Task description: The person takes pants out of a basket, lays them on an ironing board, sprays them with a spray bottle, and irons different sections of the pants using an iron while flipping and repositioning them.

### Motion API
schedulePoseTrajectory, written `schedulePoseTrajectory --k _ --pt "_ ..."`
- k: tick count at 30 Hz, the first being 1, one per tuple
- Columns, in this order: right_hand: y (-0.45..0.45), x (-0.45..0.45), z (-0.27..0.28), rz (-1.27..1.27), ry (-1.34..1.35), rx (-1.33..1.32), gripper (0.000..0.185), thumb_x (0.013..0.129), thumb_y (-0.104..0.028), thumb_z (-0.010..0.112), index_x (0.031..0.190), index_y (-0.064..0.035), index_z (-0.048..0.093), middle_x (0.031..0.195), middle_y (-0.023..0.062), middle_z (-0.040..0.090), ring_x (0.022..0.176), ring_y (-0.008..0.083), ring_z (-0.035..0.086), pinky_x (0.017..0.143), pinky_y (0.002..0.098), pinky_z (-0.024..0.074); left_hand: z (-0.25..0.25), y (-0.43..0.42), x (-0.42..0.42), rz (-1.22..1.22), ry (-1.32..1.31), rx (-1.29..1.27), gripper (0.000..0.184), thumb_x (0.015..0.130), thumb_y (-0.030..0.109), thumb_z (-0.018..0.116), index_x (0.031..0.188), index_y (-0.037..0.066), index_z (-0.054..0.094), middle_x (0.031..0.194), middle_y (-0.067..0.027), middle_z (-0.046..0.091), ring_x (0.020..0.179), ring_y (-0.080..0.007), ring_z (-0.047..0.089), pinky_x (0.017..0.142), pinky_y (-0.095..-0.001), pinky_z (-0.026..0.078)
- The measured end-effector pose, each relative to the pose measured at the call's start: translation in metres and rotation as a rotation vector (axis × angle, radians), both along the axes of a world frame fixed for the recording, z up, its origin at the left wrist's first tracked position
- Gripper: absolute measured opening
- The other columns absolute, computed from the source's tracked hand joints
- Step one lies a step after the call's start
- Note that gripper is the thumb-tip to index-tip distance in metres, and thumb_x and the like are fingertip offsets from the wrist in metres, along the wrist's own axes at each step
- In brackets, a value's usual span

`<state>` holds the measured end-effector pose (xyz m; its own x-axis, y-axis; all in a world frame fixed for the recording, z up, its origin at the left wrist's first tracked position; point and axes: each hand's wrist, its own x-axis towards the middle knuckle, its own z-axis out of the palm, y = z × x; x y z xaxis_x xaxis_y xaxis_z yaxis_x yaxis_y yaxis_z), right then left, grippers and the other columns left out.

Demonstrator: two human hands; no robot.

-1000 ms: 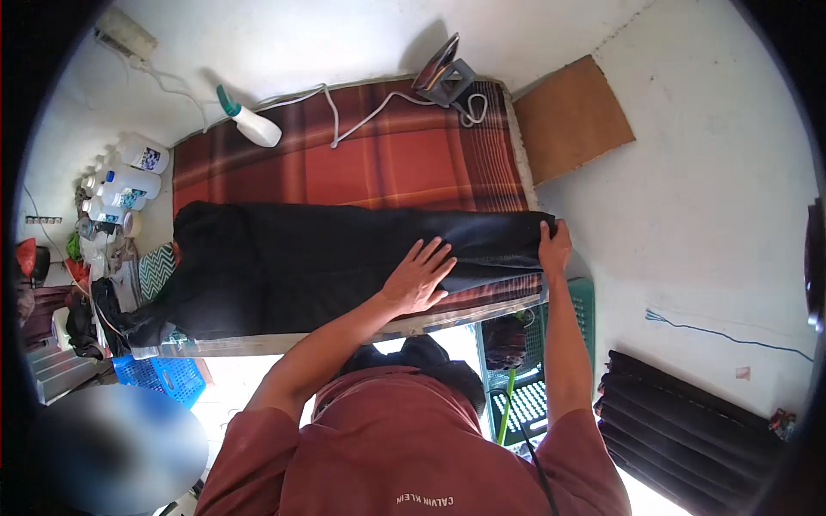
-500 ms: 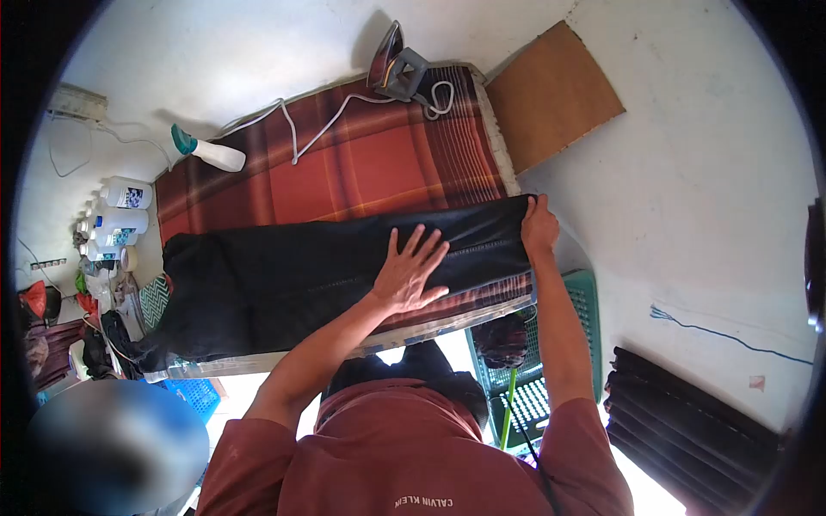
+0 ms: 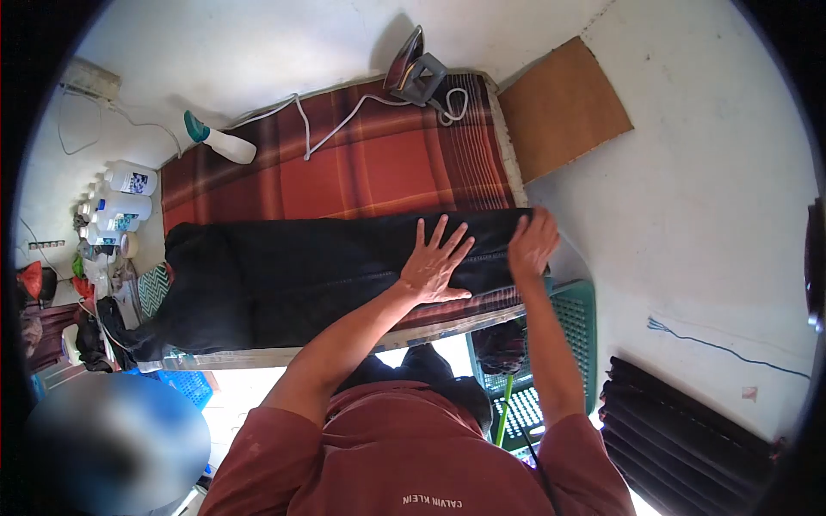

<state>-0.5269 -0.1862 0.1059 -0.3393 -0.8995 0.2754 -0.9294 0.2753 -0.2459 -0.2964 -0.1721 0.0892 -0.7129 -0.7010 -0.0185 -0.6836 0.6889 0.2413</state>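
Note:
Black trousers (image 3: 292, 279) lie lengthwise along the front of a table covered with a red-brown plaid blanket (image 3: 379, 168). Spread flat on the leg, my left hand (image 3: 434, 265) presses the cloth with its fingers apart. At the right end of that leg, by the hem, my right hand (image 3: 533, 245) rests over the fabric, slightly blurred, fingers partly bent and some of them apart. Behind the trousers, an iron (image 3: 415, 73) stands on its heel at the table's back edge, its white cord looping across the blanket.
A white spray bottle with a green top (image 3: 222, 140) lies at the back left. Several white jugs (image 3: 125, 206) stand at the left wall. A cardboard sheet (image 3: 564, 112) leans at the right corner. Below the table's right end sits a green plastic crate (image 3: 578, 331).
My right hand has let go of the hem's edge and shifted left onto the cloth. My left hand has slid a little to the right. The view has shifted slightly.

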Motion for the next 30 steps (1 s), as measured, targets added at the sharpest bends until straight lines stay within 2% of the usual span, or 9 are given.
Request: schedulePoseTrajectory --k 2,5,8,13,20,22,24,26,30 --pt "0.032 0.032 -0.010 0.355 0.004 -0.133 0.049 0.101 -0.026 0.058 0.144 -0.0044 0.051 0.150 0.0214 0.051 0.143 0.0401 0.042 0.117 0.0574 0.0303 0.003 -0.005 -0.005 -0.027 0.000 0.038 0.120 0.070 0.090 0.063 0.160 0.014 0.038 0.169 -0.0160 0.025 0.155 -0.0478 0.015 0.118 -0.0779 0.015" --pt "0.068 0.046 -0.018 0.444 0.074 0.252 0.061 0.104 -0.036 0.051 0.155 -0.0044 0.042 0.162 0.0240 0.035 0.153 0.0408 0.029 0.123 0.0574 0.0227 0.003 -0.010 -0.004 -0.033 -0.001 0.007 0.127 0.065 0.093 0.064 0.160 0.013 0.038 0.169 -0.0154 0.026 0.155 -0.0480 0.015 0.118 -0.0782 0.014" --pt "0.075 0.010 -0.030 0.265 0.089 0.284 0.069 0.106 -0.044 0.045 0.161 -0.0042 0.033 0.168 0.0243 0.024 0.158 0.0400 0.017 0.125 0.0578 0.0171 0.001 -0.012 -0.006 -0.027 0.013 0.016 0.130 0.062 0.096 0.063 0.160 0.013 0.038 0.169 -0.0152 0.026 0.156 -0.0472 0.014 0.118 -0.0785 0.013" --pt "0.075 -0.008 -0.041 0.191 0.014 0.323 0.077 0.107 -0.050 0.041 0.164 -0.0020 0.021 0.170 0.0235 0.017 0.158 0.0380 0.016 0.127 0.0546 0.0157 -0.005 -0.026 -0.016 0.027 0.029 -0.042 0.097 0.090 0.080 0.049 0.161 0.014 0.037 0.170 -0.0108 0.026 0.158 -0.0388 0.016 0.122 -0.0719 0.013" --pt "0.066 0.007 -0.039 0.098 0.012 0.291 0.082 0.106 -0.052 0.042 0.162 0.0039 0.021 0.170 0.0239 0.019 0.159 0.0375 0.012 0.127 0.0551 0.0123 0.007 -0.004 -0.002 0.094 0.143 -0.067 0.094 0.095 0.072 0.049 0.158 0.003 0.038 0.166 -0.0182 0.030 0.155 -0.0420 0.021 0.123 -0.0687 0.014" --pt "0.048 0.023 -0.013 -0.113 -0.075 0.490 0.080 0.105 -0.052 0.045 0.160 0.0033 0.026 0.168 0.0247 0.022 0.159 0.0386 0.012 0.127 0.0561 0.0109 0.022 0.030 0.022 0.199 0.203 -0.040 0.086 0.097 0.059 0.055 0.156 -0.001 0.038 0.166 -0.0226 0.030 0.155 -0.0445 0.020 0.122 -0.0691 0.013" --pt "0.018 0.037 0.005 0.012 -0.121 0.217 0.079 0.103 -0.051 0.052 0.157 0.0039 0.033 0.163 0.0270 0.033 0.156 0.0429 0.021 0.126 0.0551 0.0169 0.030 0.073 0.054 0.332 0.213 -0.024 0.081 0.096 0.054 0.059 0.154 0.000 0.041 0.164 -0.0227 0.032 0.153 -0.0455 0.024 0.120 -0.0696 0.016" --pt "-0.049 0.063 0.040 0.305 -0.489 0.045 0.079 0.100 -0.050 0.062 0.152 0.0050 0.040 0.154 0.0285 0.045 0.147 0.0439 0.038 0.122 0.0511 0.0278 0.016 0.107 0.077 0.357 0.185 0.044 0.082 0.096 0.056 0.059 0.154 0.000 0.042 0.165 -0.0217 0.032 0.155 -0.0428 0.023 0.122 -0.0675 0.015" --pt "-0.226 0.112 0.021 0.374 -0.922 -0.206 0.075 0.091 -0.040 0.078 0.144 0.0058 0.050 0.143 0.0240 0.057 0.133 0.0343 0.055 0.113 0.0441 0.0406 0.002 0.121 0.083 0.232 0.170 0.118 0.079 0.097 0.054 0.057 0.154 0.001 0.043 0.165 -0.0188 0.033 0.155 -0.0387 0.025 0.124 -0.0635 0.014"
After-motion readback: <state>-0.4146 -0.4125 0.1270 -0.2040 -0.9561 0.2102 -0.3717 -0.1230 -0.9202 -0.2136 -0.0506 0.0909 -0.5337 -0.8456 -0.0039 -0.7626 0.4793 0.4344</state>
